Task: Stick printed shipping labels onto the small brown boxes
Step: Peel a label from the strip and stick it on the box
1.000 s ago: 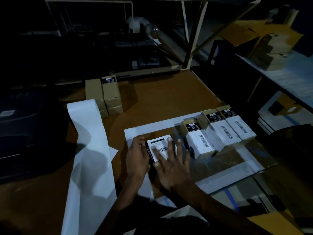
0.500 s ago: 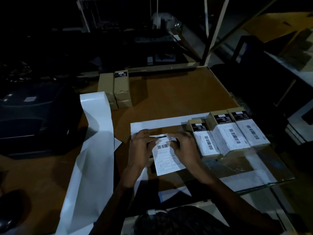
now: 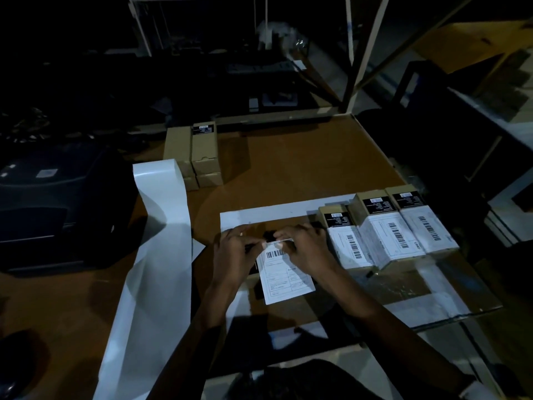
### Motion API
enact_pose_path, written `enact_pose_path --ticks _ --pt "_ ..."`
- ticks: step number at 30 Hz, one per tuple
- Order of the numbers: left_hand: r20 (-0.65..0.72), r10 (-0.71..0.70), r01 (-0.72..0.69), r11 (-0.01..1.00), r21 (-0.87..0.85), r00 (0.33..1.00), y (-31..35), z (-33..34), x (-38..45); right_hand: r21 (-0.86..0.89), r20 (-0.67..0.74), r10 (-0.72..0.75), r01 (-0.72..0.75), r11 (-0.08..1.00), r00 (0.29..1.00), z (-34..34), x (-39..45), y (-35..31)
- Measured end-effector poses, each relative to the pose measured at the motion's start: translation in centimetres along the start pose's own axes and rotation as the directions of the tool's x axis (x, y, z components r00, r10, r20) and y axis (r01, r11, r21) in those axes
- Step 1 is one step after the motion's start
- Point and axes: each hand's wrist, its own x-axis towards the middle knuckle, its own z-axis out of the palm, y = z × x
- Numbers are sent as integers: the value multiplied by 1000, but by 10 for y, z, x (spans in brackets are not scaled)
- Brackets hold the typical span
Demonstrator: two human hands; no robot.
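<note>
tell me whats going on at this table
A person is labelling small boxes. Both hands, left hand and right hand, pinch the top edge of a printed shipping label over a box that is mostly hidden. Three labelled boxes sit in a row to the right; unlabelled boxes wait farther back.

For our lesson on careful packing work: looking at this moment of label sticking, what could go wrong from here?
1. Both hands, left and right, pinch only the top edge of the shipping label; its lower part hangs loose and could land crooked or crease.
2. The box underneath is mostly hidden, so alignment is hard to judge.
3. The labelled boxes stand close beside the right hand; a nudge might shift them.
</note>
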Motion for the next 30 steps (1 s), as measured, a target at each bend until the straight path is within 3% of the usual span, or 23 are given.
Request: enact_pose_path --ticks 8,11,16,21,26,30 --pt "48 -34 30 996 80 998 4 -9 -2 -249 22 129 -120 961 991 -6 -6 -11" --pt "36 -14 14 1000 0 999 1 -6 1 -343 30 135 -117 932 990 7 -8 -31" --pt "39 -17 20 995 -93 999 -4 -4 1 -319 93 173 -135 938 981 15 -7 -41" --pt "78 -75 81 993 -85 994 -3 -9 0 -258 84 304 -275 926 949 -8 -3 -9" --pt "78 -43 54 990 -133 996 1 -13 1 -130 106 200 -186 974 974 6 -1 -39" --pt "71 -33 43 990 -136 997 -2 -12 1 -236 63 184 -165 958 981 9 -3 -42"
